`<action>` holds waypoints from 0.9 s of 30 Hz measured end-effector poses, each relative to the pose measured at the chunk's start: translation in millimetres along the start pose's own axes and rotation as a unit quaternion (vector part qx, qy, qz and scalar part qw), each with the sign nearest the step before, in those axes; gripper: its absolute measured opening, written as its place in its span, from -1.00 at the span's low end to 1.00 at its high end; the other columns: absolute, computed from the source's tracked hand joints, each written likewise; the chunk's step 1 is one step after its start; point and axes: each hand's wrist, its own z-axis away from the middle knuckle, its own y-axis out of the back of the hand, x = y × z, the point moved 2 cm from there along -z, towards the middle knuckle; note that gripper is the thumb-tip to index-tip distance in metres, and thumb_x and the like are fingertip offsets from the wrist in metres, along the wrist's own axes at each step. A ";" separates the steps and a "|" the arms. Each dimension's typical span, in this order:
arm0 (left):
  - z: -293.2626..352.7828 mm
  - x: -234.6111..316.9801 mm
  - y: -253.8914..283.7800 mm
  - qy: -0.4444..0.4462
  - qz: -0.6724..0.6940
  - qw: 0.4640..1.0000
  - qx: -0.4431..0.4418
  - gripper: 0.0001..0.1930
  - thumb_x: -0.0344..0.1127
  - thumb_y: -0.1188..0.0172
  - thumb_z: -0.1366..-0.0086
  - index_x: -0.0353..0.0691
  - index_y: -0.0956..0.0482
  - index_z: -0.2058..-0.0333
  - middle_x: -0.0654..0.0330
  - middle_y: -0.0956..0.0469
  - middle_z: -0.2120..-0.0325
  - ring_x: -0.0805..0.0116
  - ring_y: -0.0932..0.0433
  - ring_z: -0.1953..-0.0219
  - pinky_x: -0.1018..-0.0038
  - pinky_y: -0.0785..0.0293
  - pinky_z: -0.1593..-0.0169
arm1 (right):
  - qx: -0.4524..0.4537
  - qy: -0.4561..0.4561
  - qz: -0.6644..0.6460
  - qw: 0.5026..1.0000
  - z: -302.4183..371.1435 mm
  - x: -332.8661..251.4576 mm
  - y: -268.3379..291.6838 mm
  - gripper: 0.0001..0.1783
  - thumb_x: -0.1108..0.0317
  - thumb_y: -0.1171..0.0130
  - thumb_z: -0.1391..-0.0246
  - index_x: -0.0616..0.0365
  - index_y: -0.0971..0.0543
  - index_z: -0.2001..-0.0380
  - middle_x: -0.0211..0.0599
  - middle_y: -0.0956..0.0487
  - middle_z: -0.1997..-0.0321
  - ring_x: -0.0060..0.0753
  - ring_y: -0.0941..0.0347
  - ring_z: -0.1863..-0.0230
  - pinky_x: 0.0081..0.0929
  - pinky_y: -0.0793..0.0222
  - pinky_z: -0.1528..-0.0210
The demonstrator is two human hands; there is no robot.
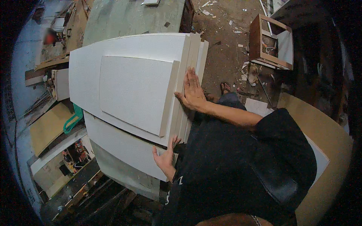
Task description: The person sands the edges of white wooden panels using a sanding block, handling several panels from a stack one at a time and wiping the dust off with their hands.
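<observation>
To my left lies a stack of white boards (85, 71) with cream edges facing me. A smaller white panel (135, 90) rests flat on top of it. My right hand (194, 92) reaches across my body and lies flat against the board edges, fingers stretched out and thumb apart. Closer to the bottom of the view, my left hand (165, 160) is beside the stack's near corner, thumb and fingers spread. Its fingertips are at the board edges; I cannot tell how firmly they touch. Neither hand grips a board.
The stack sits on a greenish worktable (128, 17). A wooden cabinet frame (271, 41) stands on the littered floor at upper right. A curved tan sheet (313, 116) is behind my right arm. On the left are a green looped item (73, 118) and a box of tools (56, 165).
</observation>
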 end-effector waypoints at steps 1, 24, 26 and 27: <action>-1.2 3.9 6.0 0.009 -0.034 0.999 -0.011 0.11 -0.11 -0.24 -0.12 -0.48 0.44 -0.30 -0.26 0.38 -0.34 -0.20 0.33 -0.39 -0.04 0.17 -0.40 | -0.004 -0.006 -0.008 1.000 2.8 -0.8 -1.0 0.02 -0.15 0.07 -0.21 0.58 0.17 -0.30 0.33 0.31 -0.44 0.27 0.48 -0.48 0.08 0.41 -0.44; -143.3 96.9 127.9 -0.728 -0.578 0.365 -0.041 -0.28 -0.07 -0.52 0.02 -0.53 -0.40 0.07 -0.08 -0.55 0.31 0.12 -0.53 0.25 0.29 -0.47 0.17 | -0.042 0.113 -0.131 0.984 -168.2 150.3 55.7 0.07 0.07 -0.60 0.44 0.11 -0.28 -0.18 -0.12 -0.37 -0.16 -0.12 -0.27 -0.24 -0.25 -0.21 -0.23; -146.4 101.7 139.9 -0.754 -0.568 0.331 -0.008 -0.26 -0.04 -0.52 0.03 -0.53 -0.41 0.07 -0.09 -0.55 0.31 0.11 -0.53 0.25 0.29 -0.46 0.19 | -0.057 0.109 -0.123 0.985 -173.8 130.9 60.4 0.03 0.07 -0.60 0.43 0.13 -0.31 -0.16 -0.12 -0.36 -0.18 -0.14 -0.27 -0.23 -0.26 -0.22 -0.22; -150.4 96.6 138.0 -0.754 -0.576 0.315 -0.017 -0.25 -0.02 -0.51 0.03 -0.54 -0.41 0.07 -0.09 -0.55 0.31 0.11 -0.53 0.26 0.29 -0.45 0.20 | -0.063 0.099 -0.111 0.987 -177.5 130.3 67.9 0.02 0.08 -0.60 0.42 0.13 -0.33 -0.15 -0.12 -0.36 -0.19 -0.15 -0.27 -0.23 -0.27 -0.22 -0.21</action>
